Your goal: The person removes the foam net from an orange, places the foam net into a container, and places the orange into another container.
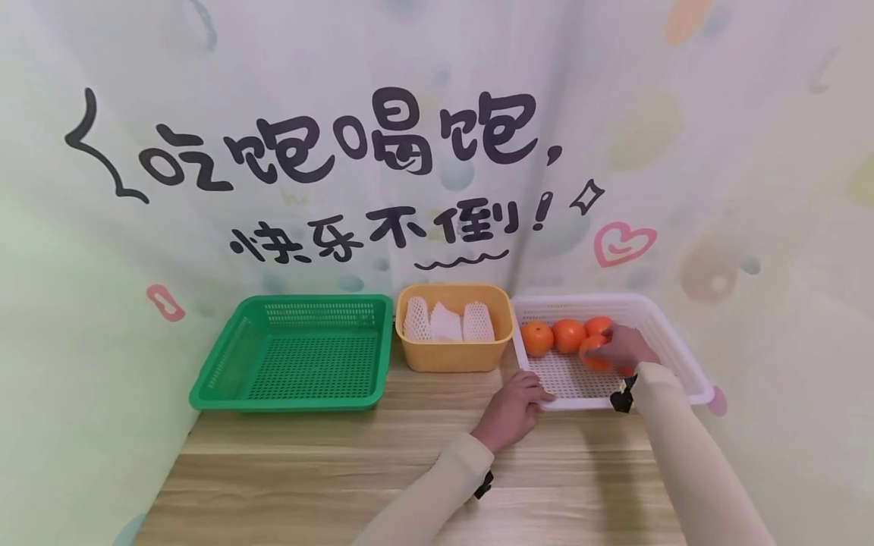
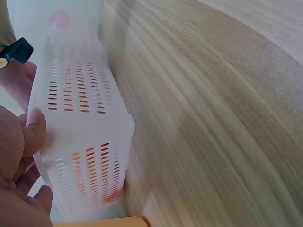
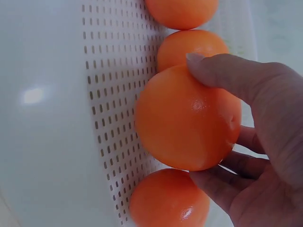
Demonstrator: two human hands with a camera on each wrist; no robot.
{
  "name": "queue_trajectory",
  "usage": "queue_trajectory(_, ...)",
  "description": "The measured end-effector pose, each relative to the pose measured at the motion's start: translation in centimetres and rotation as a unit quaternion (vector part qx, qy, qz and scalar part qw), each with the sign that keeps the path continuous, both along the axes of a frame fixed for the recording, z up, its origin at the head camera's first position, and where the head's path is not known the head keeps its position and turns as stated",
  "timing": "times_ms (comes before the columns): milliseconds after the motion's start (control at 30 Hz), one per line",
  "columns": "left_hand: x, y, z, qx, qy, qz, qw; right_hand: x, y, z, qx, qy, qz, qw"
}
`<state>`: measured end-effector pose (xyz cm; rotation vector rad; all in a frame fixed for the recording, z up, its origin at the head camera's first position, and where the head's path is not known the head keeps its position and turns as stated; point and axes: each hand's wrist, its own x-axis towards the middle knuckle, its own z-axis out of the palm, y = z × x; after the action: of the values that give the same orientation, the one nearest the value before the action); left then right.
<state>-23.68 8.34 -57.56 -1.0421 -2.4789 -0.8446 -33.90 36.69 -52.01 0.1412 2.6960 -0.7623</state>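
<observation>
My right hand [image 1: 628,347] reaches into the white perforated basket [image 1: 587,404] on the right and holds an orange [image 3: 184,120] between thumb and fingers. In the right wrist view the thumb lies across the upper side of the fruit, with fingers curled beneath. Other oranges [image 1: 536,339] sit in the basket around it, one partly hidden under the right wrist. At the basket's near left corner, my left hand [image 1: 512,409] grips the rim. The left wrist view shows its thumb pressed against the slotted outer wall.
A green basket [image 1: 287,404] stands on the left of the wooden table [image 1: 328,470]. Between the two baskets is a yellow bin [image 1: 454,358] with white foam net sleeves [image 1: 479,322] in it. A printed curtain [image 1: 437,61] hangs close behind all three.
</observation>
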Motion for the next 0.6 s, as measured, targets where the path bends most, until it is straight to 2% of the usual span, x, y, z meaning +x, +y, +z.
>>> queue_trajectory(167,-0.1,0.1,0.1,-0.002,0.008,0.006,1.0,0.1,-0.2,-0.6,-0.009,-0.031,-0.017,0.999)
queue_trajectory(267,-0.1,0.1,0.2,-0.005,-0.004,0.005,1.0,0.5,-0.5,-0.8,-0.021,-0.028,-0.021,0.999)
queue_trajectory(400,0.1,0.2,0.4,-0.01,-0.03,0.009,0.9994,0.8,-0.7,-0.9,-0.009,-0.018,-0.015,1.0)
queue_trajectory(600,0.0,0.1,0.5,-0.009,-0.026,0.012,0.9995,0.5,-0.3,-1.4,0.0,0.003,0.002,1.0)
